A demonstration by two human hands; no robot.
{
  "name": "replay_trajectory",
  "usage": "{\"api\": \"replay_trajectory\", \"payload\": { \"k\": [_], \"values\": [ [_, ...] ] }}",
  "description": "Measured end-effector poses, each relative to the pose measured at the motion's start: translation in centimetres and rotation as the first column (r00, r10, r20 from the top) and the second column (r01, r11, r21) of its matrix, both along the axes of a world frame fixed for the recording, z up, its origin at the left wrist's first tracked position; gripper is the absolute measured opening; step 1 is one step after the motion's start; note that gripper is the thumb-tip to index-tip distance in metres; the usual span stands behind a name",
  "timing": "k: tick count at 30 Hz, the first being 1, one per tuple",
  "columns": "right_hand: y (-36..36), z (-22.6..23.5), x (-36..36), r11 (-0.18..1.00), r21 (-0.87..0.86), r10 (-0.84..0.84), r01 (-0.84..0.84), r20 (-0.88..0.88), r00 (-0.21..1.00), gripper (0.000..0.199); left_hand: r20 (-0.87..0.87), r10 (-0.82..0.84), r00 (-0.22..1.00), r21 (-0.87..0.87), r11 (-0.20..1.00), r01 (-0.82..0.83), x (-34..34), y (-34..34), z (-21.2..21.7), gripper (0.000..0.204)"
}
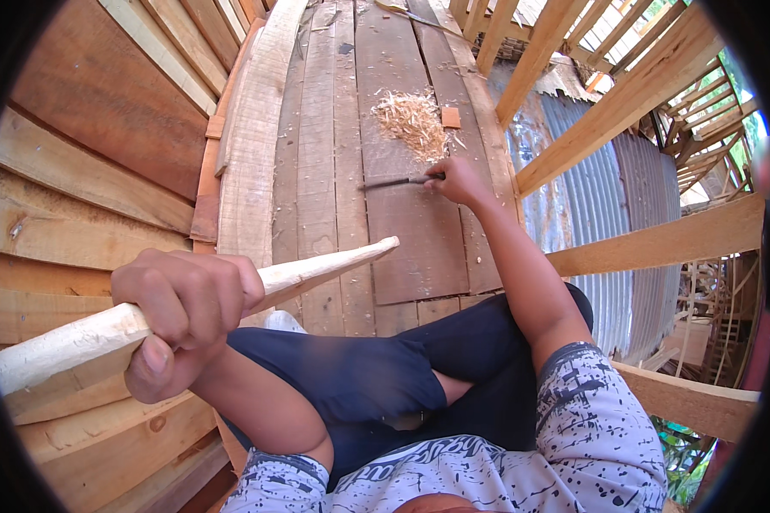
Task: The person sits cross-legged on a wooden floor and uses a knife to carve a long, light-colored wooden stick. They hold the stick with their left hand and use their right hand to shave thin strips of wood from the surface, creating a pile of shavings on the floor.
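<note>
My left hand [188, 312] is wrapped round a long pale carved wooden stick [316, 267], raised over my lap. The stick runs from the lower left toward the middle, and its narrower tip points right. Farther off, my right hand [455, 181] grips the handle of a knife [393, 182] low over the floorboards. Its dark, thin blade points left and is slightly blurred. Blade and stick are apart. Just beyond the right hand lies a heap of wood shavings [411, 124], with a small reddish wood block [450, 117] at its right side.
I sit on a wooden plank floor [316, 154]. A plank wall [94, 162] rises on the left. On the right stand wooden railing bars [659, 248], with corrugated metal sheets [599, 197] beyond them. A curved blade-like tool [415, 15] lies at the far end.
</note>
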State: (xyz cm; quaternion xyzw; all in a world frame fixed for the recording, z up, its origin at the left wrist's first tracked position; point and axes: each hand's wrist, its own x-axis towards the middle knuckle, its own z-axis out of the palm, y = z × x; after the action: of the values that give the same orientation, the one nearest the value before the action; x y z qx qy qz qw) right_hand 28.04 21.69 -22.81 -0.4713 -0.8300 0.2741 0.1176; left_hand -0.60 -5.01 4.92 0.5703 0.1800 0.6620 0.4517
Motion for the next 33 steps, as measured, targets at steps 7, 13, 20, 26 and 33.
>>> {"api": "replay_trajectory", "payload": {
  "k": [7, 13, 20, 26, 33],
  "values": [
    [0.9, 1.6, 1.1, 0.993, -0.084, 0.074, -0.079, -0.061, 0.995, 0.035, -0.011, -0.011, 1.0, 0.006, 1.0, 0.012, 0.1, 0.1, 0.0, 0.035],
    [-1.3, 1.5, -2.7, 0.996, -0.048, 0.077, -0.081, -0.083, 0.994, 0.025, -0.003, -0.008, 1.0, 0.008, 1.0, 0.008, 0.2, 0.2, -0.1, 0.036],
    [-3.7, 0.9, -5.6, 0.959, 0.171, 0.259, -0.225, -0.21, 0.943, 0.025, -0.009, 0.0, 1.0, 0.005, 1.0, 0.0, 0.2, 0.2, 0.0, 0.037],
    [-4.8, -0.5, -6.6, 0.994, 0.057, -0.085, 0.095, -0.151, 0.985, 0.029, -0.008, 0.001, 1.0, -0.001, 1.0, -0.001, 0.5, 0.4, -0.1, 0.037],
    [-4.7, -0.4, -6.3, 0.978, 0.184, 0.15, -0.103, -0.261, 0.954, 0.023, 0.002, -0.003, 1.0, -0.002, 1.0, 0.003, 0.4, 0.5, -0.3, 0.036]
  ]
}}
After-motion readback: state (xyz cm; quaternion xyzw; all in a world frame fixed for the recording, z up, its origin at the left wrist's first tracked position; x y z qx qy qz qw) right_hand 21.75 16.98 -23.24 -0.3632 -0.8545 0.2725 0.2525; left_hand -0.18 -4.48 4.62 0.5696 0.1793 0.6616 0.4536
